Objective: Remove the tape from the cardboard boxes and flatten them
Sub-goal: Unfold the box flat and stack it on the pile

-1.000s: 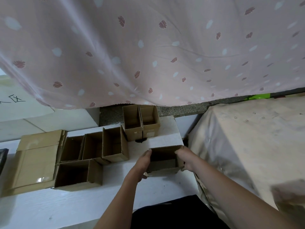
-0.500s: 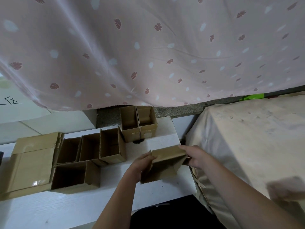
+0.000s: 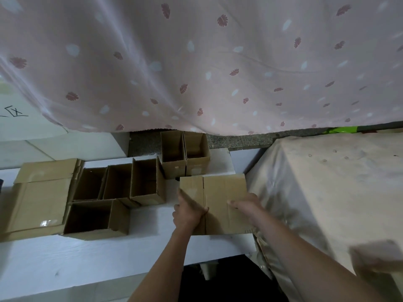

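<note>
The left hand (image 3: 189, 212) grips the left edge of a flattened cardboard box (image 3: 220, 203), with its fingers curled round the edge. The right hand (image 3: 246, 207) presses flat on top of the same box, fingers straight. The box lies flat on the white counter (image 3: 87, 258), near its right end. Just behind it stand two open boxes (image 3: 185, 153) side by side, and both look bare inside. To the left, three more open boxes (image 3: 122, 184) stand in a row, touching each other. One bigger open box (image 3: 96, 219) sits in front of them. That makes six open boxes. At the far left lies a pile of flat cardboard (image 3: 41, 192) with a shiny bit of tape on it. A pink curtain (image 3: 196, 62) with little leaf shapes hangs behind the counter. On the right, a tan cloth (image 3: 327, 182) covers something big.
</note>
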`<state>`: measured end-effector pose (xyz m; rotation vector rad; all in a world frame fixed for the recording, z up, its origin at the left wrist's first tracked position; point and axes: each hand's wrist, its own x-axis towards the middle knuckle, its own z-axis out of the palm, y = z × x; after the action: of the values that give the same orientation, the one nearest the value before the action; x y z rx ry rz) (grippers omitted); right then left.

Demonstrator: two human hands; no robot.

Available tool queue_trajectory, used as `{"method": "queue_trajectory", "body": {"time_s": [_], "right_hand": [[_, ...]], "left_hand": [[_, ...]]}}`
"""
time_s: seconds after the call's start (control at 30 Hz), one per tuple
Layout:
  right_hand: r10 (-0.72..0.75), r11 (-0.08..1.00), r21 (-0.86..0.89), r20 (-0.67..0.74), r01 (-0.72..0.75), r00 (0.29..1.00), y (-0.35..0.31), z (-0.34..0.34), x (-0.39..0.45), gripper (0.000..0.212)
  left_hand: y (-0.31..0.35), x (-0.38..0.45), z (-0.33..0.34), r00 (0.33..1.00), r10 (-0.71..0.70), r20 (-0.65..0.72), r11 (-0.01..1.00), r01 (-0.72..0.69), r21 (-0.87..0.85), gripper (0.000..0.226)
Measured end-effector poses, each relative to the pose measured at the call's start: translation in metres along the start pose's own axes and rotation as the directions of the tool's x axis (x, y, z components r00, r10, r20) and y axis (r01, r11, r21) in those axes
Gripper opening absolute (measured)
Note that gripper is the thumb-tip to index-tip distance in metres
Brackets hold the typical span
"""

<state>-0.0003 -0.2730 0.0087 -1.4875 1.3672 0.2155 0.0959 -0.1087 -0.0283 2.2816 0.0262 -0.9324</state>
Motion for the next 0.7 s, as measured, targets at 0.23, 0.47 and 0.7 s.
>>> {"method": "queue_trajectory", "body": {"time_s": [0.23,0.47,0.7], "right_hand": [[-0.038,0.966,-0.257,-0.048,0.025,0.998,0.027,0.026,0.021,0.077],[-0.146,0.846,-0.517,0.005,0.127,0.989,0.052,0.055,0.057,0.108],[-0.334,0.666,-0.720,-0.054,0.195,0.941,0.083,0.078,0.073,0.088]], "left_hand": [[-0.019,0.003,0.030,0.998,0.042,-0.038,0.938,-0.027,0.346,0.080],[-0.049,0.029,0.060,0.998,0.069,-0.010,0.850,-0.054,0.524,0.064],[-0.071,0.047,0.080,0.968,0.249,-0.012,0.728,-0.179,0.661,0.066]]}}
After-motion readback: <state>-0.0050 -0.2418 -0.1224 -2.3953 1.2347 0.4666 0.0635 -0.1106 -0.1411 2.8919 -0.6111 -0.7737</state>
